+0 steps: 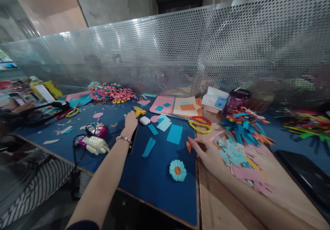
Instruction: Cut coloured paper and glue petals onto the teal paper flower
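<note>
My left hand [130, 121] reaches forward over the blue table [144, 178] and closes on the handle of a yellow glue gun [139, 111]. A beaded bracelet sits on that wrist, above a black phone [133, 141]. My right hand [208, 152] rests flat on the bare wood, fingertips touching a small orange paper piece [190, 141]. A finished teal paper flower with an orange centre [177, 170] lies near the table's front edge. Cut teal rectangles [174, 134] lie between the hands.
Orange and yellow scissors [200, 124], a white earbud case [144, 121], a tissue box [215, 100] and a purple jar [236, 99] stand behind. Paper strips [241, 140] pile at right, paper flowers [109, 92] at back left. A person in striped clothing [33, 185] sits left. Perforated metal screen [180, 51] behind.
</note>
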`<state>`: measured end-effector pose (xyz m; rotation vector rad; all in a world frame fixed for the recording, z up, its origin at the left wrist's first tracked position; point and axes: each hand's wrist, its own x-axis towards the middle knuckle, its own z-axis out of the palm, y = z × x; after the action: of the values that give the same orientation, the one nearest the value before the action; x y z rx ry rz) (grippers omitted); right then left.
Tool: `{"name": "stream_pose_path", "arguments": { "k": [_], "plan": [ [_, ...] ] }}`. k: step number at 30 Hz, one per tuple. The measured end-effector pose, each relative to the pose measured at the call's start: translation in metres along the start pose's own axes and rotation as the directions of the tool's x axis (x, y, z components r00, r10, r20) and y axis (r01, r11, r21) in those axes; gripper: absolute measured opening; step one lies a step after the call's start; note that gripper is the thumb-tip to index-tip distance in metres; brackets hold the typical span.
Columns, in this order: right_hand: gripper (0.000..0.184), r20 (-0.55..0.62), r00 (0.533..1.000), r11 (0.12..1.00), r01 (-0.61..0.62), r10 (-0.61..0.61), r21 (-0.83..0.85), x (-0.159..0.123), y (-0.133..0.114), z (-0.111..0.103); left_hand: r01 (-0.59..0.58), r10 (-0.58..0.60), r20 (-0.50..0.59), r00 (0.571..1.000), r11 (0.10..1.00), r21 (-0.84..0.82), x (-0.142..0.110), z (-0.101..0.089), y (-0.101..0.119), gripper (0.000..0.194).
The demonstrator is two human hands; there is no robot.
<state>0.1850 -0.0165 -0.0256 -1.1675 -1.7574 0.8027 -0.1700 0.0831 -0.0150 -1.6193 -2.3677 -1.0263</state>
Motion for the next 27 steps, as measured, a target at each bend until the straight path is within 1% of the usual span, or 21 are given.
{"name": "stream_pose_path", "arguments": {
  "k": [3,5,7,8,9,10,11,12,13,14,15,17,20,23,25,27],
  "plan": [
    [0.026,-0.005,1.0,1.0,0.025,-0.024,0.019,-0.001,-0.003,0.0,-0.026,0.027,0.017,0.999,0.999,-0.032,-0.006,-0.008,0.016,0.03],
    [0.025,-0.006,0.999,0.999,0.035,-0.034,0.038,-0.002,-0.004,0.0,-0.084,0.088,0.042,0.995,0.992,-0.094,-0.014,-0.013,0.037,0.031],
    [0.025,-0.009,1.0,0.998,0.011,-0.011,0.067,-0.002,-0.006,0.001,-0.16,0.188,0.131,0.973,0.967,-0.196,-0.029,-0.016,0.064,0.027],
    [0.025,-0.006,1.0,0.996,-0.009,0.009,0.086,-0.003,-0.007,0.001,-0.194,0.246,0.195,0.95,0.948,-0.253,-0.041,-0.016,0.08,0.025],
    [0.026,-0.005,1.0,0.994,-0.029,0.03,0.104,-0.003,-0.008,0.001,-0.219,0.324,0.286,0.902,0.913,-0.344,-0.054,-0.017,0.094,0.027],
    [0.026,0.0,0.999,0.991,-0.046,0.047,0.122,-0.003,-0.01,0.002,-0.169,0.458,0.438,0.774,0.816,-0.554,-0.068,-0.018,0.108,0.031],
    [0.027,0.008,0.998,0.989,-0.057,0.056,0.138,-0.004,-0.011,0.002,-0.061,0.558,0.527,0.641,0.722,-0.689,-0.083,-0.019,0.12,0.035],
    [0.027,0.013,0.998,0.987,-0.056,0.054,0.149,-0.004,-0.012,0.002,0.036,0.612,0.561,0.558,0.658,-0.753,-0.097,-0.02,0.13,0.036],
    [0.027,0.016,0.999,0.987,-0.046,0.044,0.152,-0.005,-0.013,0.002,0.095,0.645,0.568,0.511,0.614,-0.783,-0.109,-0.022,0.137,0.036],
    [0.027,0.016,0.999,0.988,-0.032,0.03,0.149,-0.005,-0.014,0.002,0.132,0.668,0.568,0.482,0.585,-0.8,-0.118,-0.024,0.142,0.034],
    [0.027,0.017,1.0,0.99,-0.016,0.014,0.14,-0.006,-0.015,0.002,0.172,0.679,0.57,0.462,0.563,-0.809,-0.125,-0.025,0.145,0.033],
    [0.026,0.008,1.0,0.993,0.017,-0.018,0.114,-0.006,-0.015,0.001,0.234,0.679,0.576,0.455,0.532,-0.813,-0.132,-0.027,0.146,0.031],
    [0.025,-0.002,0.999,0.995,0.053,-0.053,0.081,-0.007,-0.013,0.002,0.303,0.652,0.586,0.481,0.503,-0.809,-0.132,-0.025,0.143,0.028],
    [0.023,0.004,0.995,0.994,0.099,-0.1,0.055,-0.008,-0.011,0.003,0.323,0.638,0.586,0.5,0.491,-0.809,-0.131,-0.019,0.14,0.025],
    [0.019,-0.041,0.988,0.988,0.152,-0.151,0.012,-0.009,-0.01,0.005,0.319,0.632,0.576,0.518,0.482,-0.816,-0.132,-0.016,0.139,0.025],
    [0.013,-0.135,0.967,0.975,0.21,-0.218,-0.071,-0.009,-0.009,0.007,0.309,0.621,0.562,0.546,0.474,-0.824,-0.133,-0.013,0.139,0.024]
  ]
}}
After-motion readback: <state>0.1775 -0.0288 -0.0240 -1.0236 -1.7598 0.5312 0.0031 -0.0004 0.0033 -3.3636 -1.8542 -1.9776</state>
